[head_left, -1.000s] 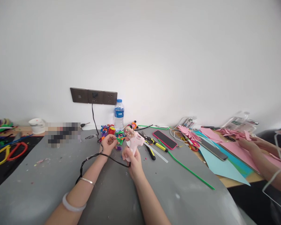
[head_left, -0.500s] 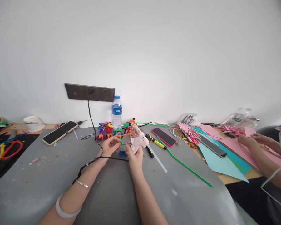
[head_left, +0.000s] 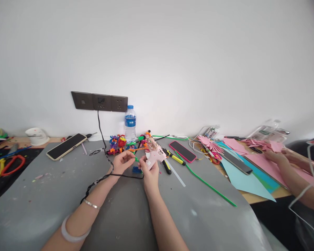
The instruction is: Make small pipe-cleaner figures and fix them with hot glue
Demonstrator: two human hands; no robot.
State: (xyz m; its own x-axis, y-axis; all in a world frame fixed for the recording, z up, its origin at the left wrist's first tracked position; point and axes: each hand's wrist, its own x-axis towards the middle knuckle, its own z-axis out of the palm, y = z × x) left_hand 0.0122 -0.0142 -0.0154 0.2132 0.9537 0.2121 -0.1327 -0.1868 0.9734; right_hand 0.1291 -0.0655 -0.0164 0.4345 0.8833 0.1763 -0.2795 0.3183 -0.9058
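Note:
My right hand (head_left: pixel 149 170) is wrapped round the handle of a pink hot glue gun (head_left: pixel 155 156), its nozzle pointing away and a clear glue stick (head_left: pixel 176 173) trailing from its back. Between the fingertips of my left hand (head_left: pixel 122 162) is a small green pipe cleaner piece (head_left: pixel 136 159), close beside the gun. The gun's black cord (head_left: pixel 128 176) runs across my left wrist. Just beyond my hands stand several small pipe cleaner figures (head_left: pixel 121 141), and a blue piece (head_left: pixel 136 169) lies below my fingertips.
A water bottle (head_left: pixel 130 123) stands against the wall by the socket panel (head_left: pixel 99 101). Around the mat lie phones (head_left: pixel 66 146), (head_left: pixel 182 151), yellow-black pliers (head_left: pixel 176 158) and a long green pipe cleaner (head_left: pixel 206 183). At right, another person's hands (head_left: pixel 277 157) handle pink paper.
My left fingertips and the green piece have come slightly nearer my right hand. The glue gun stays in my right hand; the view has shifted a little.

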